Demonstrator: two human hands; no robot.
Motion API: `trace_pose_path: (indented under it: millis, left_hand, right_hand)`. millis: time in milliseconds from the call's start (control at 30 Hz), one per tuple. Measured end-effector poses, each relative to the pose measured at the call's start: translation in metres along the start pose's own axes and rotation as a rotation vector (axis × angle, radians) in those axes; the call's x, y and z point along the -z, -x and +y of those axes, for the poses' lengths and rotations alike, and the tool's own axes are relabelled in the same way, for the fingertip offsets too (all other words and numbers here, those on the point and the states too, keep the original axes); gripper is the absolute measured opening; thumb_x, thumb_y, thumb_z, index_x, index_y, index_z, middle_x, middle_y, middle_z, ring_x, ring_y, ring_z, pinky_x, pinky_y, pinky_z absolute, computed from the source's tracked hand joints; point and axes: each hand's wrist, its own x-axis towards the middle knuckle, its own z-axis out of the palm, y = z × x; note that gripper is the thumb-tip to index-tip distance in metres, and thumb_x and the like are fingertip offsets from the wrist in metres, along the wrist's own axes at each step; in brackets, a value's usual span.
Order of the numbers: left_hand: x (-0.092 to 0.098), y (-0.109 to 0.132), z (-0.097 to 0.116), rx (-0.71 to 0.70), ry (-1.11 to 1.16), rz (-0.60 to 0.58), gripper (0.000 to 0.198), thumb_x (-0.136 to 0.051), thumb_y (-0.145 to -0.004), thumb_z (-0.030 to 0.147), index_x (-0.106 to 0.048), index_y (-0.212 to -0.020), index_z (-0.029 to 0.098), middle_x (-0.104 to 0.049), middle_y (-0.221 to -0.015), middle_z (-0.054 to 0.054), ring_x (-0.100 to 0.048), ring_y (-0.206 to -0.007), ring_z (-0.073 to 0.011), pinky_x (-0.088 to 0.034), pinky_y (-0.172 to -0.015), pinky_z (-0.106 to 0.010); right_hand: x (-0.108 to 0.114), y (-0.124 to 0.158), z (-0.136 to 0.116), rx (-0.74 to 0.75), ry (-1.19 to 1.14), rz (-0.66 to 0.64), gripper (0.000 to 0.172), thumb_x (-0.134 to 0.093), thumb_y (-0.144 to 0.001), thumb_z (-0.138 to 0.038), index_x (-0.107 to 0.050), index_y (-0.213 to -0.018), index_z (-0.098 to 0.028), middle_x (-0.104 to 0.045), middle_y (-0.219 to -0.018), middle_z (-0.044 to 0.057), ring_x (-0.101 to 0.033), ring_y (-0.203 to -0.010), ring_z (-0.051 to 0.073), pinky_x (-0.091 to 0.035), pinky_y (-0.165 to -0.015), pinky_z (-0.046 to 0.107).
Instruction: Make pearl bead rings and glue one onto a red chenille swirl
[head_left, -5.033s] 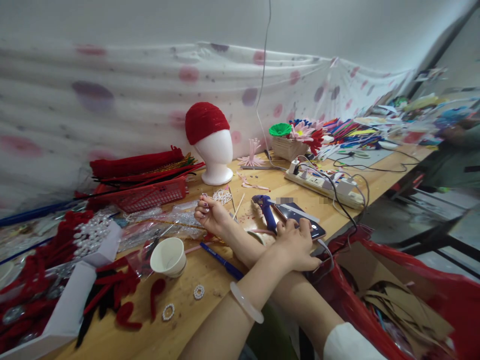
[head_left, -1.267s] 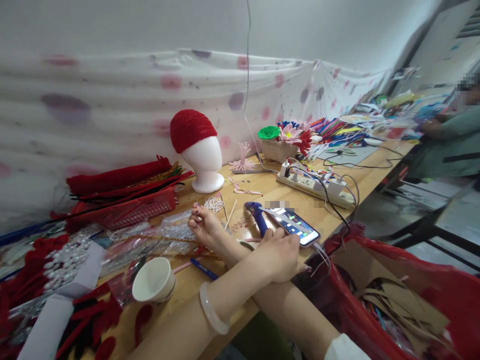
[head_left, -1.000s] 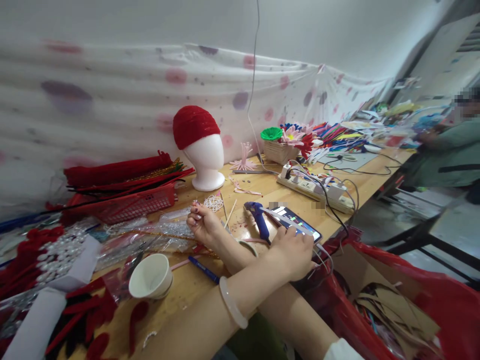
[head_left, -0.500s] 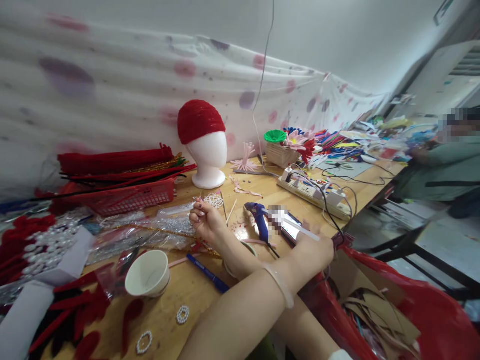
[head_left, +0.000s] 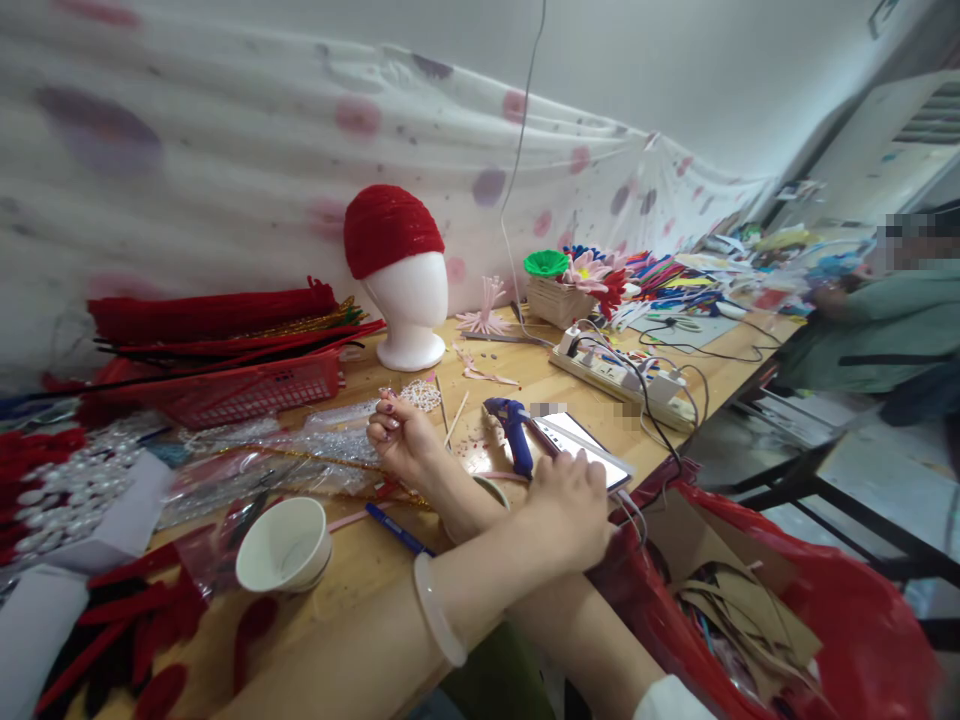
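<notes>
Phone [head_left: 581,450] lies flat on the wood table [head_left: 525,375] near the front edge, screen lit, just beside the blue glue gun [head_left: 514,435]. Left hand [head_left: 571,508] rests on its near end w/ fingers bent over it; pressing or gripping, can't tell. Right hand [head_left: 396,436], arm crossed under the left one, lies half curled by the bead bags [head_left: 300,440]; if sth tiny is inside, can't tell. Step looks like poking at the screen. Next touch prob. needs one free fingertip & a light press. Screen words too small to read. Cable [head_left: 636,503] end hidden by the hand.
</notes>
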Motion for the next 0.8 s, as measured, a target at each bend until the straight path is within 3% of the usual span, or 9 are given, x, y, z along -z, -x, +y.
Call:
trace_pose_path:
  millis: [100,167,267,533,800]
  left_hand:
    - [0.004,-0.002,-0.025,0.105,-0.001,0.019,0.038,-0.056,-0.094,0.033,-0.055,-0.123,0.007,-0.061,-0.123,-0.019,-0.056,-0.115,-0.0304,-0.049,-0.093,-0.046]
    - [0.004,-0.007,-0.039,0.142,0.003,0.028,0.037,-0.060,-0.094,0.035,-0.057,-0.125,0.015,-0.060,-0.127,-0.012,-0.060,-0.111,-0.0267,-0.052,-0.092,-0.048]
    - [0.003,-0.012,-0.048,0.140,0.031,0.028,0.038,-0.062,-0.093,0.034,-0.057,-0.127,0.018,-0.059,-0.130,-0.011,-0.062,-0.110,-0.0258,-0.054,-0.091,-0.048]
    - [0.011,-0.015,-0.046,0.107,0.079,-0.037,0.040,-0.063,-0.092,0.034,-0.056,-0.128,0.018,-0.059,-0.130,-0.011,-0.061,-0.111,-0.0263,-0.054,-0.092,-0.049]
    - [0.007,-0.018,-0.044,0.080,0.052,-0.019,0.040,-0.063,-0.093,0.034,-0.056,-0.128,0.018,-0.058,-0.131,-0.011,-0.061,-0.112,-0.0268,-0.053,-0.093,-0.050]
  right_hand:
    - [0.000,0.001,0.001,0.005,-0.006,-0.008,0.023,-0.047,-0.086,0.002,-0.050,-0.073,-0.017,-0.042,-0.053,-0.008,-0.024,-0.040,0.005,-0.024,-0.040,0.013]
    - [0.001,0.001,0.002,0.008,-0.008,-0.006,0.024,-0.045,-0.087,0.002,-0.050,-0.072,-0.016,-0.042,-0.053,-0.008,-0.024,-0.040,0.004,-0.024,-0.040,0.013]
    - [0.001,0.001,0.002,0.005,-0.004,-0.003,0.023,-0.045,-0.087,0.001,-0.050,-0.073,-0.016,-0.042,-0.052,-0.008,-0.024,-0.040,0.004,-0.024,-0.040,0.013]
    - [0.001,0.001,0.001,0.002,-0.002,-0.010,0.021,-0.050,-0.085,0.001,-0.050,-0.075,-0.017,-0.040,-0.052,-0.009,-0.025,-0.040,0.005,-0.024,-0.040,0.013]
    - [0.000,0.002,0.000,0.003,-0.015,-0.010,0.021,-0.049,-0.086,0.001,-0.050,-0.073,-0.016,-0.040,-0.052,-0.009,-0.024,-0.040,0.005,-0.024,-0.040,0.013]
